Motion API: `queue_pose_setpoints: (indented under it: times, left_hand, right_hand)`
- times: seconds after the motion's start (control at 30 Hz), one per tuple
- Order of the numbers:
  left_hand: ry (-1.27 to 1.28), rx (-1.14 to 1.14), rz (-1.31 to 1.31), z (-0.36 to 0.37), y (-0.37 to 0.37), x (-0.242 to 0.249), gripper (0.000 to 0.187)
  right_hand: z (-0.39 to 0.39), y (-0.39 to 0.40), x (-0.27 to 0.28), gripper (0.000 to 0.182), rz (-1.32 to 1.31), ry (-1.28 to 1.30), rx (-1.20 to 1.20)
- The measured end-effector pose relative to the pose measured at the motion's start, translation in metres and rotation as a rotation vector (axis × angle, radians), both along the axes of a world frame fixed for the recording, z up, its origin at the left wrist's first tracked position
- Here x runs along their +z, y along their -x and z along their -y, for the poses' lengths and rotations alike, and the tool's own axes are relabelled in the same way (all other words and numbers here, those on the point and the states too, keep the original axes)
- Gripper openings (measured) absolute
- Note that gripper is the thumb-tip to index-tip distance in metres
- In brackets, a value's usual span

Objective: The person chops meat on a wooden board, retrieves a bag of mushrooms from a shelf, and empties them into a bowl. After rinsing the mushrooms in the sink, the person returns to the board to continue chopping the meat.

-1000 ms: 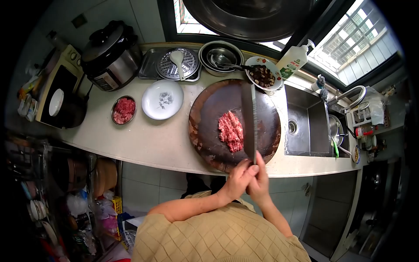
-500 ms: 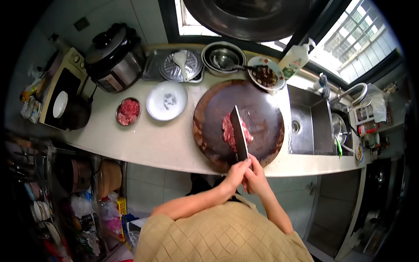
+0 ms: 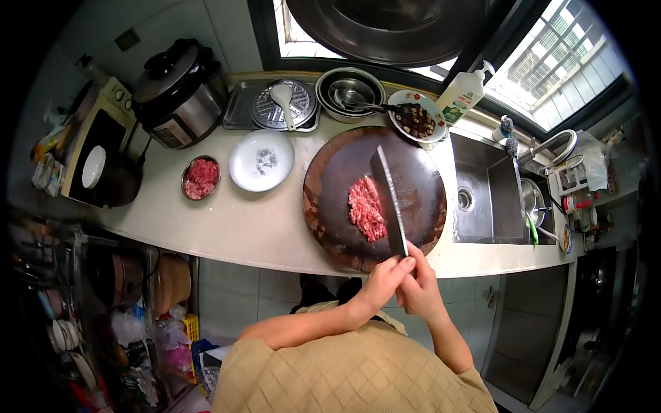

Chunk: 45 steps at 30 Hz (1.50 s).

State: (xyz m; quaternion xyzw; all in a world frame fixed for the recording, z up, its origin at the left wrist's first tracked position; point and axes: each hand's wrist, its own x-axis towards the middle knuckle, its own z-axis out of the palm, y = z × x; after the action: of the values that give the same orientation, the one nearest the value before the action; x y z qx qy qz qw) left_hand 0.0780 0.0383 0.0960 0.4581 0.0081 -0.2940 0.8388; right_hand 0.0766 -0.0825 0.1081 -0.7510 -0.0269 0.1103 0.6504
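A round dark cutting board (image 3: 330,186) lies on the counter in front of me. On it is a long pile of minced red meat (image 3: 367,209). Just right of the pile stands the wide blade of a cleaver (image 3: 391,199), tilted, its tip pointing away from me. My right hand (image 3: 421,292) is wrapped round the cleaver's handle near the board's front edge. My left hand (image 3: 383,282) is closed on the handle too, pressed against my right hand. The handle itself is mostly hidden by the fingers.
Left of the board are a white plate (image 3: 261,162) and a small bowl of meat (image 3: 201,178). Behind it stand nested steel bowls (image 3: 350,94), a bowl of dark food (image 3: 418,116) and a pump bottle (image 3: 463,96). A sink (image 3: 485,193) lies to the right.
The cleaver has moved right, off the meat, and its blade now stands beside the pile. Both hands have shifted slightly right with it. The meat pile is now uncovered.
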Motion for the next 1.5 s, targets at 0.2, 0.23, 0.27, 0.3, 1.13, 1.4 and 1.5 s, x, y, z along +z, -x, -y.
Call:
queue_pose_setpoints:
  times: [0.2,0.23,0.27,0.3,1.13,1.4,1.5]
  left_hand:
    - [-0.069,0.044,-0.194,-0.001,0.005,-0.036,0.033]
    - [-0.029,-0.015,-0.255,-0.002,0.008,-0.041,0.033]
    - [0.012,-0.07,-0.306,-0.001,0.007,-0.046,0.034]
    - [0.025,-0.047,-0.22,-0.002,-0.003,-0.035,0.034]
    - [-0.018,-0.001,-0.05,0.009,0.005,-0.003,0.034]
    - [-0.066,0.029,-0.276,0.022,-0.007,-0.062,0.038]
    - [-0.008,-0.027,-0.186,0.018,-0.005,-0.02,0.035]
  right_hand:
    - [-0.006,0.005,-0.034,0.041,-0.305,-0.05,0.014]
    - [-0.005,0.002,-0.038,0.04,-0.445,0.064,0.039]
    - [0.0,0.002,-0.036,0.04,-0.428,0.036,0.042]
    - [0.003,-0.004,-0.02,0.04,-0.398,0.009,0.052]
    - [0.017,0.009,-0.008,0.043,-0.007,0.155,0.083]
    - [0.013,-0.008,-0.06,0.039,-0.384,0.143,-0.049]
    - [0.015,0.002,0.002,0.041,-0.255,0.15,-0.025]
